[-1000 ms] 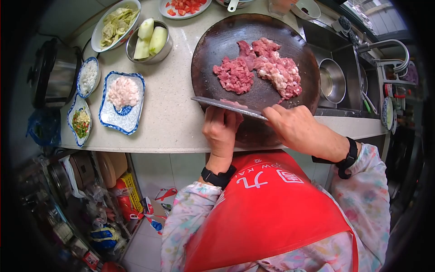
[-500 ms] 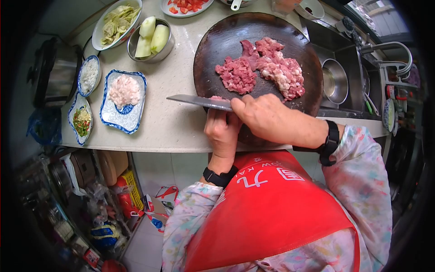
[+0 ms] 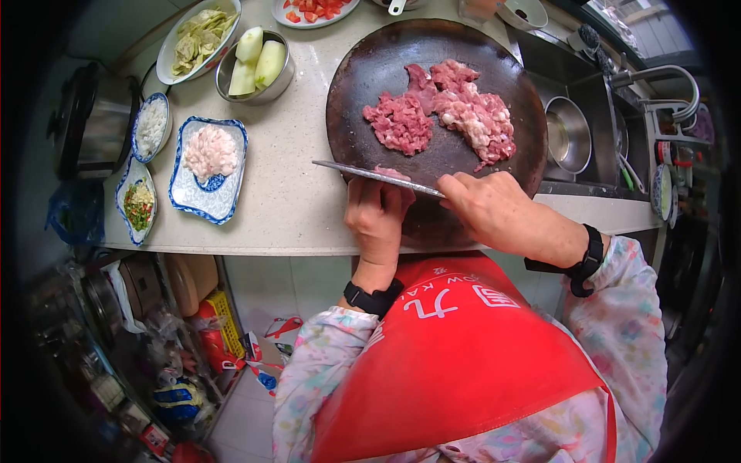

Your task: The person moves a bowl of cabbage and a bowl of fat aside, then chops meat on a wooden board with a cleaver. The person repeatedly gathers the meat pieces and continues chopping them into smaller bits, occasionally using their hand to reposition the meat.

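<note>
My right hand (image 3: 513, 216) is closed round the handle end of a kitchen knife (image 3: 363, 170), its blade pointing left across the near part of a round dark chopping board (image 3: 367, 77). Beneath the blade, the curled fingers of my left hand (image 3: 373, 224) press on a piece of raw meat (image 3: 392, 174), most of it hidden by the blade and fingers. Farther back on the board lie a heap of finely cut red meat (image 3: 399, 123) and a paler, fattier heap (image 3: 478, 119), with a flat slice (image 3: 421, 83) touching both.
To the left, a blue-rimmed dish (image 3: 228, 202) holds pale minced meat, beside a small dish of chopped chilli and garlic (image 3: 139, 207) and a bowl of white bits (image 3: 152, 127). Behind stands a metal bowl (image 3: 270, 94) with peeled vegetables. A sink (image 3: 567, 185) lies right of the board.
My right hand has shifted right with the knife, so the blade sits farther right and turns more edge-on. My left hand stays nearly in place on the meat.
</note>
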A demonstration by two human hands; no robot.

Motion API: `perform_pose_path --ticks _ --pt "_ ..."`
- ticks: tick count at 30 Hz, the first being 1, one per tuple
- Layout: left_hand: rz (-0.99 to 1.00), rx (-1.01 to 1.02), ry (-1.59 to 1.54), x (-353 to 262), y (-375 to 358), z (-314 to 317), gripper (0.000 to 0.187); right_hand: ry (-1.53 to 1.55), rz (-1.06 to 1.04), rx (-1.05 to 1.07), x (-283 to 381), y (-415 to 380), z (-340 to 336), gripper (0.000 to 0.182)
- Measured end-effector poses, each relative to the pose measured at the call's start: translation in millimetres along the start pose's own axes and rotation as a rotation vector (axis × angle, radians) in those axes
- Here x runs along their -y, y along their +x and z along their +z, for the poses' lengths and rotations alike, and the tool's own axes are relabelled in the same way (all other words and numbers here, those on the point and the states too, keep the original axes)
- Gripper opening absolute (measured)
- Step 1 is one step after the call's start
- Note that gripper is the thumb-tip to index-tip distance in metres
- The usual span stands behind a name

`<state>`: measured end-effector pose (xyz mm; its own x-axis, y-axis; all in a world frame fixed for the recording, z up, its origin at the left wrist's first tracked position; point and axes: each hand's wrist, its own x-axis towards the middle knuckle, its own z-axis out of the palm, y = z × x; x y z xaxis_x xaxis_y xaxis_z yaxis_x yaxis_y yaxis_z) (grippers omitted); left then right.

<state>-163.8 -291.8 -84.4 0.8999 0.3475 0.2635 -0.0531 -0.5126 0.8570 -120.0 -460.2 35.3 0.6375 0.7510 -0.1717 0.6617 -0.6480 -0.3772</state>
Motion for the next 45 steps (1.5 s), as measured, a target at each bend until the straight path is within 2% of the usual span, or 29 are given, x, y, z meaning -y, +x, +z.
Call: perform_pose_path --ticks 2,3,5,7,9,11,16,20,22,24,26,27,28,30,31,39,45 --pt "0.133 -0.018 0.034 -6.1 4.3 -3.6 0.003 -0.005 -0.012 0.013 -2.6 -5.2 1.1 0.027" --pt "0.131 -0.018 0.034 -5.2 3.1 -3.1 0.003 -0.01 -0.013 0.021 -5.4 -9.5 1.3 0.027" --pt "0.098 -0.039 -0.004 -3.5 0.9 -0.6 0.018 -0.015 -0.014 0.032 -10.6 -20.5 -0.5 0.027" --pt "0.041 -0.011 -0.035 -4.3 0.7 -1.4 0.017 -0.077 0.014 0.13 -12.9 -29.5 -4.6 0.026" --pt "-0.015 0.025 -0.066 -3.7 -0.1 -2.5 0.016 -0.091 -0.018 0.086 -11.8 -23.0 -3.5 0.024" --pt "0.114 0.007 0.111 -0.5 1.1 -3.1 0.016 -0.103 -0.046 0.038 -7.3 -6.1 -0.3 0.022" --pt "0.27 -0.116 0.19 8.7 1.1 1.3 0.016 -0.059 -0.158 -0.086 7.3 55.4 17.7 0.018" --pt "0.141 0.004 0.107 1.2 -1.2 -6.2 0.014 0.015 -0.074 -0.009 -12.7 36.6 10.4 0.02" --pt "0.121 0.02 0.075 -3.0 -0.9 -11.2 0.012 0.057 0.1 0.151 -22.0 17.7 -3.2 0.018" --pt "0.108 0.009 0.023 -3.7 -1.0 -15.5 0.014 0.04 0.094 -0.005 -32.2 0.2 -1.1 0.016" --pt "0.075 -0.059 0.07 -4.3 -4.4 -18.5 0.017 0.024 0.07 -0.067 -30.3 -5.6 5.5 0.016" --pt "-0.102 -0.069 0.002 -10.8 -10.0 -19.4 0.021 0.009 0.049 -0.132 -28.0 -8.0 6.7 0.015" --pt "-0.1 -0.07 0.004 -14.7 -8.3 -19.7 0.021 0.01 0.048 -0.134 -22.9 -9.6 7.2 0.015" --pt "0.273 -0.069 0.195 -20.3 -8.8 -19.9 0.024 0.061 0.003 -0.162 -7.6 -11.1 8.8 0.016" --pt "0.352 -0.063 0.157 -16.3 -8.0 -10.8 0.024 0.061 -0.042 -0.169 -4.4 -11.4 10.7 0.019" --pt "0.348 -0.096 0.192 2.8 -16.0 4.5 0.025 0.012 -0.1 -0.039 -4.2 -13.2 9.3 0.02" --pt "0.375 -0.099 0.162 8.0 -14.6 5.4 0.027 -0.217 -0.083 0.045 -3.3 -38.3 2.4 0.016"
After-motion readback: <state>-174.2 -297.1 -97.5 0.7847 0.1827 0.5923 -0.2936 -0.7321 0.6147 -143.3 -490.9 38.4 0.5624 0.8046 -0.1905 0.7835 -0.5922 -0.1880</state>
